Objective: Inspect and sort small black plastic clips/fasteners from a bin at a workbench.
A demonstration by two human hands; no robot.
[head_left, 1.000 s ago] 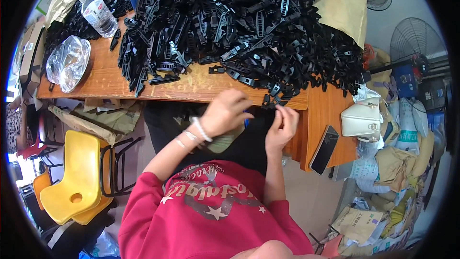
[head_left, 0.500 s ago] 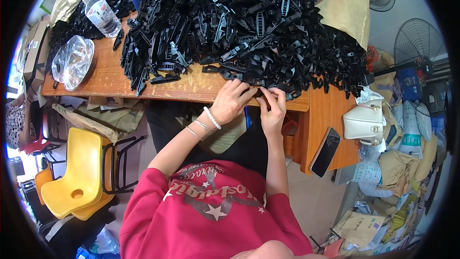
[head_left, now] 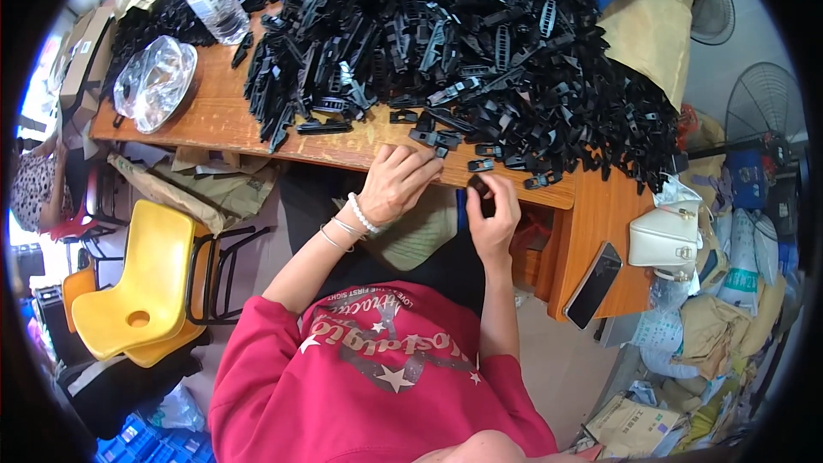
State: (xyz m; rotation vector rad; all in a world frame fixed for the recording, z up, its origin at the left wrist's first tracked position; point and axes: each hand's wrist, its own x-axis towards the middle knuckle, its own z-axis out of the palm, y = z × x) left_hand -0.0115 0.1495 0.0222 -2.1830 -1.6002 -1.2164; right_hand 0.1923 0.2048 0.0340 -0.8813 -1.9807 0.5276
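A big heap of black plastic parts (head_left: 386,43) covers the wooden table (head_left: 334,147); some are long and ladder-like, others short and clip-like. At the table's front edge my left hand (head_left: 396,187), with a white bead bracelet at the wrist, has its fingers bent and close together beside a few loose small parts (head_left: 435,139). What lies under those fingertips, if anything, is hidden. To its right, just off the edge, my right hand (head_left: 495,221) pinches a small black plastic part (head_left: 477,183) between thumb and fingers. More small parts (head_left: 489,152) lie just beyond it.
At the left stand a clear bottle (head_left: 214,2) and a crumpled clear plastic bag (head_left: 156,84). A phone (head_left: 593,285) and a white handbag (head_left: 664,236) are on the right. Below left is a yellow chair (head_left: 141,283); a fan (head_left: 763,107) stands far right.
My hands, together at the table edge before, have come apart; the right one is lower, with a small black part in its fingers. The whole view has shifted slightly.
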